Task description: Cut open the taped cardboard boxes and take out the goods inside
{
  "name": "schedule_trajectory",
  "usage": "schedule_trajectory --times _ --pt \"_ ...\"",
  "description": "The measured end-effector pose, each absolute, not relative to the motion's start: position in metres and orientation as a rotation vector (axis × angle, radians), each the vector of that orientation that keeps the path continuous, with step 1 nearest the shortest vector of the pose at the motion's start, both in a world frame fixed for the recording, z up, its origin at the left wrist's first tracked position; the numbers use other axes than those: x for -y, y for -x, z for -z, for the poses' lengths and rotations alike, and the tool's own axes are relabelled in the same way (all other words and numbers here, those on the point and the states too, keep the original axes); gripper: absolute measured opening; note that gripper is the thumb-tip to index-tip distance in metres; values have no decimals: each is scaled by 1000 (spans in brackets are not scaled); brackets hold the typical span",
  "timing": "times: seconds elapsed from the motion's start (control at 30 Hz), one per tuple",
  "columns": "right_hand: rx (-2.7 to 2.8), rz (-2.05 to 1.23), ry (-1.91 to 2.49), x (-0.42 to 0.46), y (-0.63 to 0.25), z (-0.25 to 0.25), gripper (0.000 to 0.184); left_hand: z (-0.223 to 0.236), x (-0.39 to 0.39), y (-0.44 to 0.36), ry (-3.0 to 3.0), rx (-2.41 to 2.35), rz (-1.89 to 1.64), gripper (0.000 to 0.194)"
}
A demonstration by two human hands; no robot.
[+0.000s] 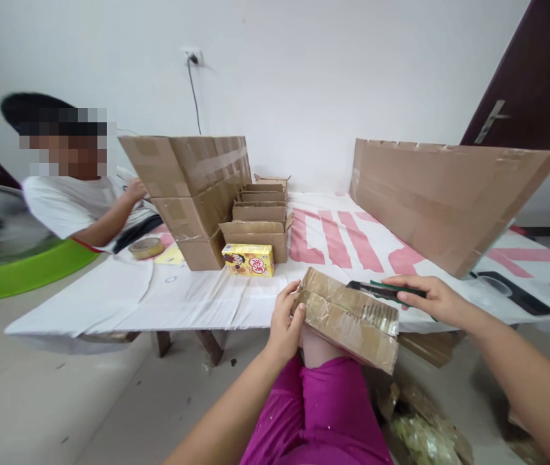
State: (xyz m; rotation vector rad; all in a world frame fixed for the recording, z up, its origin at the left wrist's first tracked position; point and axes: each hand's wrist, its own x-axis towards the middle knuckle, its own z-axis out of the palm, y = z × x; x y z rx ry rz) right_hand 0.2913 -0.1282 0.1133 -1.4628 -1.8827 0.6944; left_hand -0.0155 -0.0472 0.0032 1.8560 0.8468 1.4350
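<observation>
1. We have a taped cardboard box tilted over our knees, at the near edge of the table. Brown tape runs along its top, with a patch of dark stripes near its right end. Directions below are taken from this box, twelve o'clock pointing away from us.
2. Our left hand is at nine o'clock, partly curled around the box's left end – thumb on top, the other fingers bent over the far corner – and it has hold of the box.
3. Our right hand is at two o'clock, closed around a green and black knife. The knife points left over the box's far edge; we cannot tell whether its tip touches the cardboard.
4. At ten o'clock a small yellow box lies on the white cloth, just in front of a row of open boxes that runs toward the wall.
5. Beside that row, on its left, stands a stack of closed boxes, three high at our end.
6. Farther out, between nine and ten, we see a roll of tape and a person in a white shirt, one hand by the stack.
7. At one o'clock a large cardboard piece stands upright – and at five o'clock crumpled scraps lie on the floor.
</observation>
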Motion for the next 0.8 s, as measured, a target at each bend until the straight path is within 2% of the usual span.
schedule_trajectory --times 0.2,0.33,0.4,0.5,0.53,0.6,0.7,0.8 --pt "2028 -610 1590 132 -292 -108 45 -11 46 21 -1672 -772 -1343 30" --pt "2048 -608 1595 130 -289 -104 44 -24 45 33 -1535 -553 -1161 26" --pt "2066 -547 1601 130 -288 -104 43 -31 46 38 -1520 -455 -1091 36" --pt "2120 -448 1589 129 -288 -105 39 -40 46 42 -1555 -439 -988 67" --pt "2144 -426 1582 128 -289 -106 38 -43 45 42 -1595 -468 -950 72" --pt "2188 -398 1574 126 -290 -108 38 -50 43 43 -1752 -555 -869 65" --pt "2229 -411 1594 121 -292 -113 39 -64 41 41 -2115 -704 -762 36" --pt "2268 -474 1595 113 -291 -119 39 -79 39 33 -2465 -884 -769 20"
